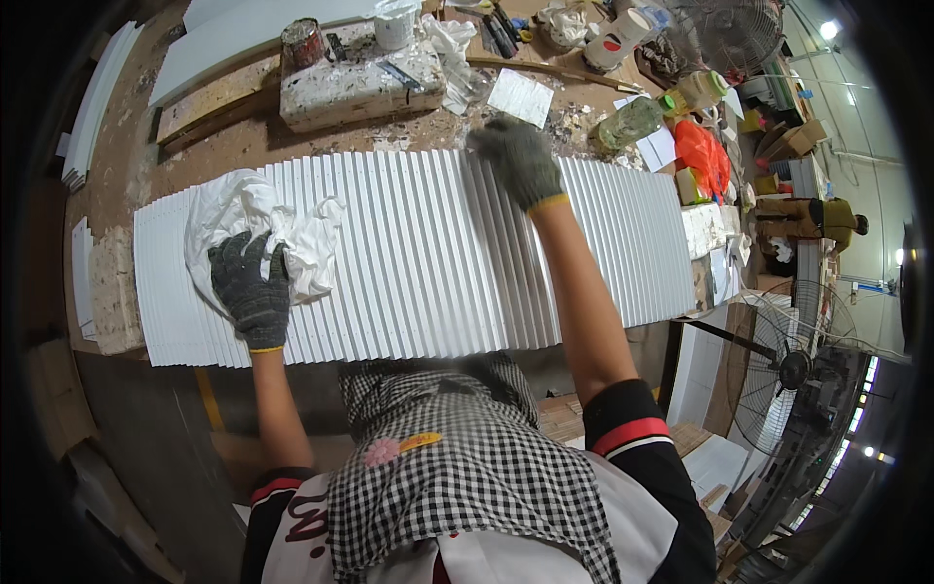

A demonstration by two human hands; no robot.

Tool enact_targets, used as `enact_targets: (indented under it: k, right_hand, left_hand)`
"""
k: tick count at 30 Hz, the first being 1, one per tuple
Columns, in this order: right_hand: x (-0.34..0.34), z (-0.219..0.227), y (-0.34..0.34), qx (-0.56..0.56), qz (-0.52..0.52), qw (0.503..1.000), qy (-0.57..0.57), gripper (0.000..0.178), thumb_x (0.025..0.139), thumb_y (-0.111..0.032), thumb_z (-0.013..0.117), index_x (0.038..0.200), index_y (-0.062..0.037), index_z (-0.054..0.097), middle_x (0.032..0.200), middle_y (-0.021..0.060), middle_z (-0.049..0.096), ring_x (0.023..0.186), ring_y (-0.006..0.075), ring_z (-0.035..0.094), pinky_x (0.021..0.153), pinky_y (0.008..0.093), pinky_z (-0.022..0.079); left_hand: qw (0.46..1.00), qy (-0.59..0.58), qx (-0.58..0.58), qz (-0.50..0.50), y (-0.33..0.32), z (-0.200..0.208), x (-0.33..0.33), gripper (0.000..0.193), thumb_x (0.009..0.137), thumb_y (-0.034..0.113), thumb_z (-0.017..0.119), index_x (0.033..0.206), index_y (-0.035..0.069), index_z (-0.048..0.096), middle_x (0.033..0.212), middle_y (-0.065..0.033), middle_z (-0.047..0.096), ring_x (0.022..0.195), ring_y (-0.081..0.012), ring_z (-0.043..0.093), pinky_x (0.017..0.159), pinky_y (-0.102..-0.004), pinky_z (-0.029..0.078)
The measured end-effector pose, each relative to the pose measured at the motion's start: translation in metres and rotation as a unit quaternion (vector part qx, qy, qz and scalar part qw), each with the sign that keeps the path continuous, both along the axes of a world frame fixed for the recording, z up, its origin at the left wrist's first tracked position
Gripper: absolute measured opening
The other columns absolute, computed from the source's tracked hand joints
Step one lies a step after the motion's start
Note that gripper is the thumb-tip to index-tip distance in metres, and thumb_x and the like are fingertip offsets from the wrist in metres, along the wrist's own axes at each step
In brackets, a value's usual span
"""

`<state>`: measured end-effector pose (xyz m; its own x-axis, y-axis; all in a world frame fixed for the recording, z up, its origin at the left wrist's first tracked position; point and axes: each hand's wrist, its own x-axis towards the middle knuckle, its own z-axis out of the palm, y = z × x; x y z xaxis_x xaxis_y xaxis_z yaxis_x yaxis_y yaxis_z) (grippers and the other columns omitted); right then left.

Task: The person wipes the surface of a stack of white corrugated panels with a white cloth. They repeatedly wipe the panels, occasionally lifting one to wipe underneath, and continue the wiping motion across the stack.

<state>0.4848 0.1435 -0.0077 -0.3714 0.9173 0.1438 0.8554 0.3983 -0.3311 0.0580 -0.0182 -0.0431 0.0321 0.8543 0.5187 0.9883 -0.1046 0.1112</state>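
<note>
A long row of narrow white strips [409, 253] lies side by side across the workbench, their far and near ends slightly uneven. On its left part rests a crumpled white cloth [311, 243]. My left hand [251, 292], in a dark grey knit glove with a yellow cuff, lies on this cloth with its fingers spread. Over the far edge of the strips, right of the middle, is my right hand [518, 165] in a matching glove. Motion smears its fingers, so whether they hold anything is unclear.
Behind the strips stand a paint-spattered white block [341, 107], a rusty can [302, 43] and a white tub [396, 24]. A green-tinted bottle [628, 125] and a red plastic bag [702, 156] lie at the right. A standing fan [793, 370] and another person [822, 219] are farther right.
</note>
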Motion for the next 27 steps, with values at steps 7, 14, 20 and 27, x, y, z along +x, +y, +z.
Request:
enact_targets:
  k: [7,14,20,27]
  right_hand:
    - [-0.007,-0.020,-0.026,-0.015,0.015,0.998,0.058,0.022,0.102,-0.013,0.076,0.123,-0.0115,0.081,0.120,0.0155,0.080,0.102,0.0309,0.078,0.090,0.0453,0.067]
    - [0.038,0.041,-0.248,-0.111,0.096,0.986,-0.075,0.025,0.095,-0.019,0.081,0.119,-0.0158,0.076,0.130,0.0074,0.072,0.114,0.0243,0.071,0.097,0.0430,0.062]
    - [0.042,0.056,-0.314,-0.126,0.043,0.991,-0.023,0.046,0.093,-0.010,0.079,0.135,-0.0251,0.070,0.132,0.0054,0.067,0.119,0.0245,0.066,0.105,0.0433,0.058]
    - [0.003,-0.013,-0.124,0.125,0.071,0.990,-0.003,0.050,0.089,0.004,0.071,0.132,-0.0212,0.073,0.125,0.0079,0.072,0.106,0.0291,0.068,0.090,0.0437,0.059]
  left_hand:
    - [1.000,-0.007,-0.011,-0.003,0.000,0.001,-0.001,0.032,0.094,0.025,0.085,0.122,0.012,0.079,0.127,-0.0126,0.074,0.126,-0.0346,0.066,0.122,-0.0577,0.043]
    - [0.999,0.029,-0.039,0.008,0.002,-0.004,-0.004,0.033,0.100,0.025,0.078,0.129,0.011,0.079,0.131,-0.0139,0.076,0.128,-0.0346,0.067,0.124,-0.0549,0.042]
    - [0.999,0.030,-0.040,0.007,0.001,-0.004,-0.004,0.032,0.101,0.024,0.077,0.130,0.010,0.078,0.131,-0.0125,0.076,0.128,-0.0339,0.068,0.124,-0.0542,0.042]
    - [0.999,0.037,-0.018,-0.023,0.002,-0.009,-0.009,0.034,0.097,0.026,0.081,0.130,0.015,0.078,0.130,-0.0132,0.075,0.127,-0.0352,0.068,0.123,-0.0571,0.042]
